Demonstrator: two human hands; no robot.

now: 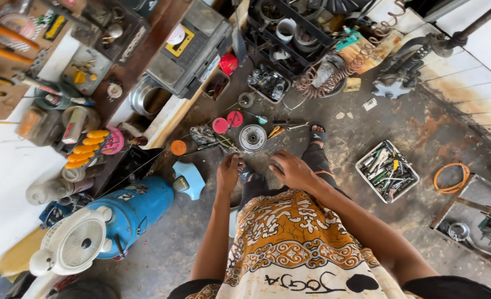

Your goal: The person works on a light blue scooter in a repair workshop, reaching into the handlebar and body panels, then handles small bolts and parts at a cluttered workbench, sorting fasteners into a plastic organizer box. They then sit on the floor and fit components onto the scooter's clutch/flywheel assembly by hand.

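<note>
On the stained concrete floor (400,122) just ahead of both hands lie a round metal disc (252,138), two small red discs (227,122), an orange cap (178,147) and some pliers (276,132). The left hand (227,173) hangs loosely curled with fingers pointing down, and nothing shows in its grip. The right hand (291,169) is spread flat, palm down, also empty. Beyond the right hand sits a tray of tools (387,170); a blue motor (129,213) rests beside the left. The parts lie scattered and separate, nothing visibly joined, so I judge the work is at an early stage.
</note>
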